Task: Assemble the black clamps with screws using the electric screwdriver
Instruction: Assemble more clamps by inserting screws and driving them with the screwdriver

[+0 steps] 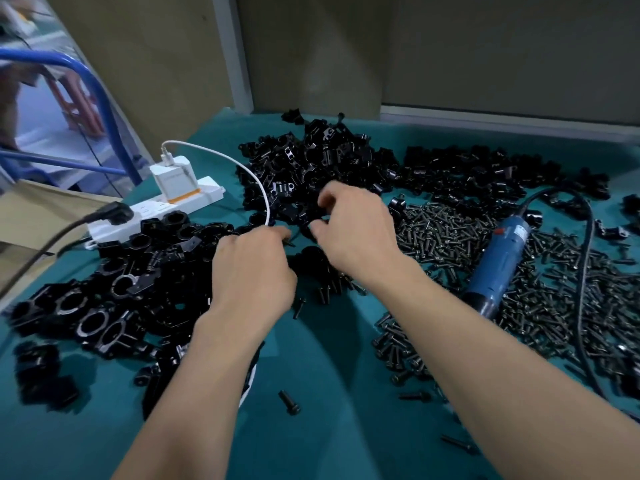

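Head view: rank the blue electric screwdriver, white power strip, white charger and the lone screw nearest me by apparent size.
1. power strip and electric screwdriver: similar; the strip lies farther off and is partly covered, so unranked
2. charger
3. lone screw

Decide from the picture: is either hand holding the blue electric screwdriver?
No, the electric screwdriver lies untouched on the screws, apart from the left hand and right hand.

Left hand (pixel 252 271): back up, fingers curled under, grip hidden.
Right hand (pixel 356 233): just beside it, fingers and thumb curled.
Forearms (pixel 214 375): bare, stretched forward.
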The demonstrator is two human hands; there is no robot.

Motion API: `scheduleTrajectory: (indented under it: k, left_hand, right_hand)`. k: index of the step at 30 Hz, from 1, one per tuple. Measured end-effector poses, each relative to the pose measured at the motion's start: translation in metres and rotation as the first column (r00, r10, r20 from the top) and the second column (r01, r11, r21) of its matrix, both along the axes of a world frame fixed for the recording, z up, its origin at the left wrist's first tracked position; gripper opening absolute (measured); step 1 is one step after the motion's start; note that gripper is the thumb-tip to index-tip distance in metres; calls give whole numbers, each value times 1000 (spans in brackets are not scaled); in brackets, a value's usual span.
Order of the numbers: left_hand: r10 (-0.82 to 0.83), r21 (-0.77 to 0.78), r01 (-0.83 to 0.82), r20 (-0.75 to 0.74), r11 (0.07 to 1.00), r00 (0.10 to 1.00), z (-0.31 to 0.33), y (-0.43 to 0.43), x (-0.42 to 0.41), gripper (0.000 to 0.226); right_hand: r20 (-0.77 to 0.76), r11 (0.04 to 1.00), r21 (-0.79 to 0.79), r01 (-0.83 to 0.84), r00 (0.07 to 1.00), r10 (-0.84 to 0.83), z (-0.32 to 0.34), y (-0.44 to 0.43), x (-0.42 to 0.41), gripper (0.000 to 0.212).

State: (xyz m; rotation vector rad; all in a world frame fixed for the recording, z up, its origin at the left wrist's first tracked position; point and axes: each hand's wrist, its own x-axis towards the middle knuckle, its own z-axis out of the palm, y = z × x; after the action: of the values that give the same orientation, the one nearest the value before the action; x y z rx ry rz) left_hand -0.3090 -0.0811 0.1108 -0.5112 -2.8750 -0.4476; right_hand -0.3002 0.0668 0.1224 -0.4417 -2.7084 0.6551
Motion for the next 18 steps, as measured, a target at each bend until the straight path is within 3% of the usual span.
scheduleTrajectory:
  k: [2, 4, 7, 8, 9, 10, 11, 12, 13, 16, 18]
  left_hand:
    - [-13, 9, 12, 27, 1000, 1000, 2, 6, 0, 67]
    - [-32, -40, 35, 89, 999, 995, 5, 10, -2, 66]
    - [-3, 123, -9, 96, 992, 995, 11, 11, -5, 59]
    - [7, 258, -26, 72, 966, 997, 13, 12, -3, 53]
    - [3, 413, -26, 57, 910, 998, 16, 15, 0, 46]
    - [-39, 549, 0, 60, 836, 997, 20, 22, 7, 40]
    - [-120, 642, 49, 69, 765, 990, 22, 31, 15, 36]
    - [-214, 703, 88, 93, 706, 972, 22, 42, 22, 36]
    - [-300, 748, 96, 141, 656, 943, 21, 54, 29, 37]
    - [-435, 818, 58, 243, 572, 867, 11, 88, 46, 35]
    - [-456, 868, 0, 261, 497, 851, 1, 108, 53, 33]
  right_hand:
    - [141, 987, 91, -132, 983, 118, 0, -1, -10, 38]
    - [232, 979, 55, -198, 956, 181, -2, -2, -17, 22]
    - [61, 957, -280, -74, 994, 94, 3, 17, -15, 13]
    - [-20, 872, -488, -28, 1000, 21, 8, 26, -7, 13]
    - [-79, 695, -718, -23, 996, -48, 13, 35, 2, 12]
    - [-108, 461, -886, -54, 990, -92, 18, 43, 14, 10]
    - [-124, 262, -961, -91, 986, -112, 21, 50, 27, 10]
    - [-132, 157, -981, -113, 985, -114, 22, 57, 39, 12]
    - [-129, 127, -985, -115, 986, -104, 21, 63, 52, 14]
    - [-141, 167, -977, -130, 989, -52, 19, 78, 90, 12]
    - [-133, 270, -956, -118, 990, -39, 18, 89, 114, 13]
